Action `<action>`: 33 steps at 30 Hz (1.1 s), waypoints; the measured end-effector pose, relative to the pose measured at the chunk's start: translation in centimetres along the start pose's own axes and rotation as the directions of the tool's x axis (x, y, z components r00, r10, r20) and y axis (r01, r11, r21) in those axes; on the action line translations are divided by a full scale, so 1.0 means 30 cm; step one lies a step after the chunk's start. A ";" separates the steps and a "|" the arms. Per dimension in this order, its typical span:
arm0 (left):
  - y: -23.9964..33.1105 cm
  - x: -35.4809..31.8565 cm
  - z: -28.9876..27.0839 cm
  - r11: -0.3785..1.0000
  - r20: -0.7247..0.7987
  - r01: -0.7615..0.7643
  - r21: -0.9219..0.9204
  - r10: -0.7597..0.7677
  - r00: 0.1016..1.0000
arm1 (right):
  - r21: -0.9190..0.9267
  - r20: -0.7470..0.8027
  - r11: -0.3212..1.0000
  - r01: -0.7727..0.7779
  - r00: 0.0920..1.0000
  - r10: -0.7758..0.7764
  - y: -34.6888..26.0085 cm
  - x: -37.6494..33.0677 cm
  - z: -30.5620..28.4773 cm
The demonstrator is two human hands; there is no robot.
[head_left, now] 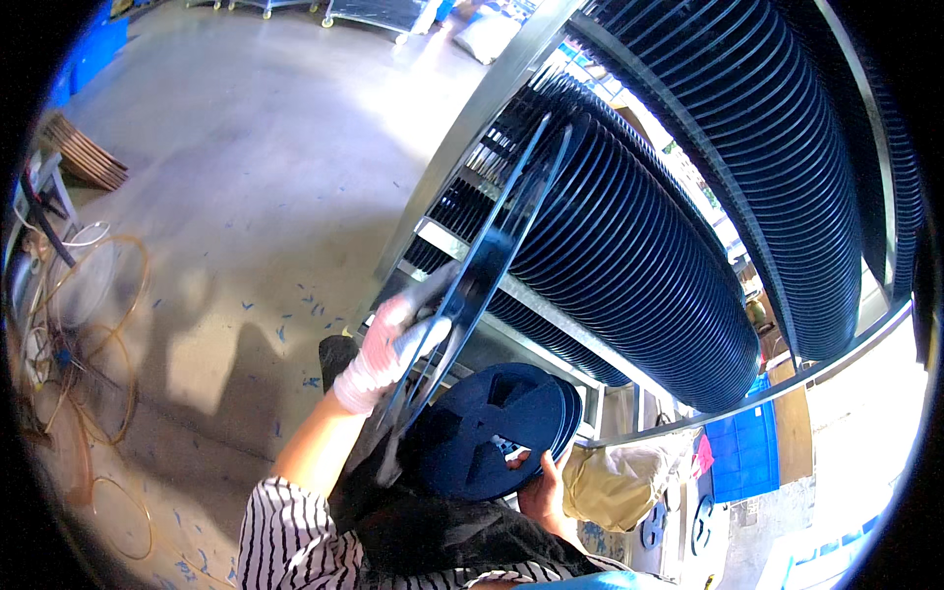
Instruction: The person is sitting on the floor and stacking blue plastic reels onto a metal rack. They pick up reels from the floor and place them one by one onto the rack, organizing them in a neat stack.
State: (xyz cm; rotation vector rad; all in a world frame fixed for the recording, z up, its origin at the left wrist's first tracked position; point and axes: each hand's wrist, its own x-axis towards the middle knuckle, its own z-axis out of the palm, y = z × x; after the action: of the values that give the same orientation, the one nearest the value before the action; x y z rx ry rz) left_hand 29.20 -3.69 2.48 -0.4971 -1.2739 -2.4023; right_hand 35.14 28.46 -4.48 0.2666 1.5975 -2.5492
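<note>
My left hand (388,346), in a white glove, grips the rim of a large dark blue reel (492,246) seen edge-on, held tilted against a rack. My right hand (541,484), bare, holds a stack of smaller dark blue reels (487,423) from underneath, close to my chest. Long rows of large dark blue reels (629,236) stand packed on the metal rack (462,133) just right of the held reel. A second row (787,147) fills the shelf above. My striped sleeve (285,541) shows at the bottom.
A grey concrete floor (246,177) spreads to the left, with loose wire hoops (108,324) and stacked boards (84,152) at its left edge. A blue crate (742,452) and a tan bag (619,477) sit lower right. Wheeled carts (364,12) stand far back.
</note>
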 end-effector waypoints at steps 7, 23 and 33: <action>-0.071 0.405 -0.004 0.980 0.140 0.151 -0.132 -0.132 0.981 | -0.014 -0.003 0.999 0.034 0.999 -0.034 0.012 0.034 -0.025; -0.498 0.866 -0.106 0.785 -0.007 0.264 0.560 -0.314 0.949 | 0.051 0.020 0.994 -0.100 0.995 0.099 0.040 0.107 -0.081; -0.393 0.573 -0.048 0.896 -0.249 -0.017 0.444 0.141 0.958 | 0.055 -0.008 0.997 -0.061 0.998 0.062 0.027 0.103 -0.066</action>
State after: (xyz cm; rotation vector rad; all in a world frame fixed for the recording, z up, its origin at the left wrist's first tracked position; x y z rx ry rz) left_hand 8.43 -1.54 1.50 -0.0750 -1.5642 -1.9409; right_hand 32.45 29.85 -6.68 0.3285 1.4999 -2.5519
